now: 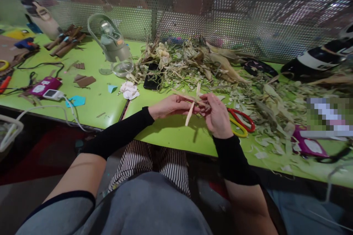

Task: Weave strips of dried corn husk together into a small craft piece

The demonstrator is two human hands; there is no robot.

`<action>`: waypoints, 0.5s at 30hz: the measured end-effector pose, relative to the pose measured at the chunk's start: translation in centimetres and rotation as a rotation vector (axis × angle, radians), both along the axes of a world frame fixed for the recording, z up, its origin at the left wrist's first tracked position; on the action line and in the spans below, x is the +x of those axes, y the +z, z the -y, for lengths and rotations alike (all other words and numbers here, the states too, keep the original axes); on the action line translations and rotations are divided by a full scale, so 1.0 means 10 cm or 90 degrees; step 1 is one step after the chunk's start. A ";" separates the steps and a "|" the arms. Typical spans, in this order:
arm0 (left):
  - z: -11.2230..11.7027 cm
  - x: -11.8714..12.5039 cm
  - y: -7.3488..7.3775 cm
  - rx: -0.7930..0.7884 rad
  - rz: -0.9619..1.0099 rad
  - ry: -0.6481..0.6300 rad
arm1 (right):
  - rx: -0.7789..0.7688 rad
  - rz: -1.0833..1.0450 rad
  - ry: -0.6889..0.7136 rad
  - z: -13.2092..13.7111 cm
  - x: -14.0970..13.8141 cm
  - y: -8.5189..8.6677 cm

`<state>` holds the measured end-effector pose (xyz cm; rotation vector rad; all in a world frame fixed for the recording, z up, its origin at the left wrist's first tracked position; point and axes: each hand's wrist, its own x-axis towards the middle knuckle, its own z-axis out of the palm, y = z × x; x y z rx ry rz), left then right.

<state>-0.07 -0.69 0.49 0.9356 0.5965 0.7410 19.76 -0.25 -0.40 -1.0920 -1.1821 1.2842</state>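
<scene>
Both hands meet above the front of the green table. Between their fingertips is a pale strip of dried corn husk, with ends sticking out above and below. My left hand pinches it from the left, fingers pressed together. Closed on the same husk piece from the right is my right hand. Where the strips cross, the fingers partly hide them. Scissors with red and yellow handles lie just right of my right hand, their blades hidden.
A heap of shredded husk spreads behind my hands and rightward. Beyond it stands a perforated metal screen. To the left are a green-lidded bottle, crumpled tissue, a black phone and a purple device with cables.
</scene>
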 end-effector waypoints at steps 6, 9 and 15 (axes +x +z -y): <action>0.03 0.02 -0.07 0.122 -0.056 0.065 | 0.189 0.138 -0.064 0.04 0.01 -0.02; 0.05 0.00 -0.06 0.187 -0.091 0.113 | 0.425 0.236 -0.243 0.08 0.02 -0.02; 0.06 0.00 -0.09 0.242 -0.103 0.190 | 0.603 0.492 -0.125 0.13 -0.01 -0.04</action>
